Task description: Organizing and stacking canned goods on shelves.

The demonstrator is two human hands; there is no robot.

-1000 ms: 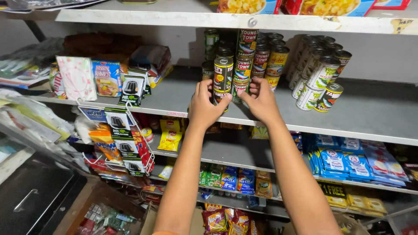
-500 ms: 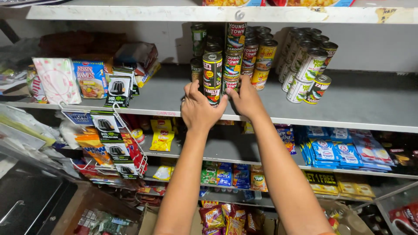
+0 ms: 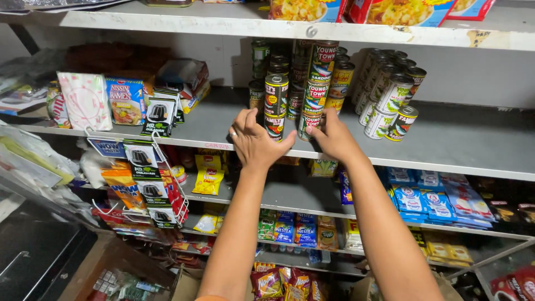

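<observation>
- Up on the grey shelf (image 3: 457, 139), two stacks of tins stand at the front, three high each, with more behind; the full count is hidden
- left hand (image 3: 257, 142) reaches up, palm forward, fingers spread against the bottom tin (image 3: 275, 124) of the left stack; its grip is loose, not closed round the tin
- right hand (image 3: 334, 138) does likewise at the lowest tin (image 3: 308, 124) of the right stack; fingertips touching, grip apart
- tins are round metal cylinders with glossy paper labels; white-labelled cans (image 3: 390, 97) stand further right
</observation>
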